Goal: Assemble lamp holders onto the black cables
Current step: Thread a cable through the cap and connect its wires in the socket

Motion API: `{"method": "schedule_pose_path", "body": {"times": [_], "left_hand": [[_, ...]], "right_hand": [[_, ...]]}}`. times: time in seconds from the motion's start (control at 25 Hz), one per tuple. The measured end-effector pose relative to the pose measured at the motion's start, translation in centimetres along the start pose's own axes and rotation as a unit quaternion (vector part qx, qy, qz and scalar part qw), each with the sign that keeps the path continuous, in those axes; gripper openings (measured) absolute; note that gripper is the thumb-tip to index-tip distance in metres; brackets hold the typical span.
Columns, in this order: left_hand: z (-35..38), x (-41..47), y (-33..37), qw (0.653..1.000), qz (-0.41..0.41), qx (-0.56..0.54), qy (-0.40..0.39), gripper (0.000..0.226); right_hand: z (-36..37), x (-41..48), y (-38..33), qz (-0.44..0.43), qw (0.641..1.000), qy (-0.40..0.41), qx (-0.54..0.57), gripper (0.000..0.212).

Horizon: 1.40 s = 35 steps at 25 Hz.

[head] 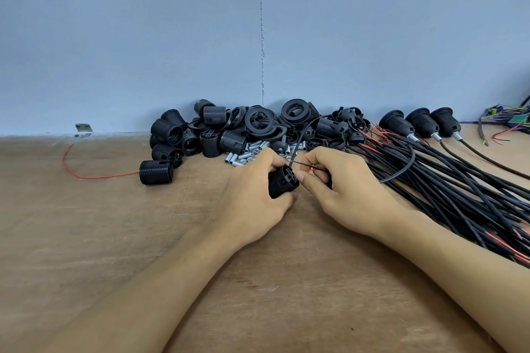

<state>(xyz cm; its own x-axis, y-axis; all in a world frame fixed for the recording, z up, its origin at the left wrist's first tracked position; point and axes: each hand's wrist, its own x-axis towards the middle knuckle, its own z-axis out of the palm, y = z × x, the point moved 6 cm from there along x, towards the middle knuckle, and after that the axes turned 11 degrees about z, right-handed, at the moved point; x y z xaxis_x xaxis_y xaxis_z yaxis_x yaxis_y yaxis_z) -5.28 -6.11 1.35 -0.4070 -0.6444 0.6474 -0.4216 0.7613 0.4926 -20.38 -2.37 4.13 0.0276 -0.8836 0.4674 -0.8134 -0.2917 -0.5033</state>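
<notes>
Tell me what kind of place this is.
Probably a lamp-assembly workbench: a heap of black lamp holders against the wall, a bundle of black cables at right, and loose metal sleeves on the table.

Assembly workshop: wooden bench (114,238), heaped lamp holders (229,129), bundled black cables (459,189).

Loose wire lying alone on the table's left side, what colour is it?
The loose wire is red, clearest in the head view.

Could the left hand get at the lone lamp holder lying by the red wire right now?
Probably yes for reach: only bare table lies between the left hand and that lone holder. But its grip is taken by a second holder.
</notes>
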Motion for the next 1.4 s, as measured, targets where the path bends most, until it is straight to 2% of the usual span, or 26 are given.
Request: {"method": "schedule_pose_path", "body": {"times": [0.28,0.44,0.72,1.08,1.4], "left_hand": [[0.0,-0.1,-0.3,1.0,-0.009,-0.019,-0.006,0.033],[0.1,-0.1,-0.4,0.999,-0.007,-0.041,-0.018,0.033],[0.2,-0.1,-0.5,0.998,-0.023,-0.061,-0.023,0.034],[0.2,0.0,-0.1,0.996,-0.012,-0.071,-0.058,0.035],[0.4,0.0,-0.4,0.991,-0.02,-0.103,-0.078,0.035]], "right_hand": [[-0.1,-0.1,0.3,-0.006,0.999,-0.003,0.039,0.007],[-0.2,0.1,0.2,-0.016,0.999,0.002,0.04,0.031],[0.0,0.2,0.7,0.043,0.992,-0.028,0.111,0.011],[0.5,0.4,1.9,0.108,0.975,-0.072,0.181,0.013],[0.8,0.5,1.8,0.071,0.973,-0.133,0.173,0.013]]}}
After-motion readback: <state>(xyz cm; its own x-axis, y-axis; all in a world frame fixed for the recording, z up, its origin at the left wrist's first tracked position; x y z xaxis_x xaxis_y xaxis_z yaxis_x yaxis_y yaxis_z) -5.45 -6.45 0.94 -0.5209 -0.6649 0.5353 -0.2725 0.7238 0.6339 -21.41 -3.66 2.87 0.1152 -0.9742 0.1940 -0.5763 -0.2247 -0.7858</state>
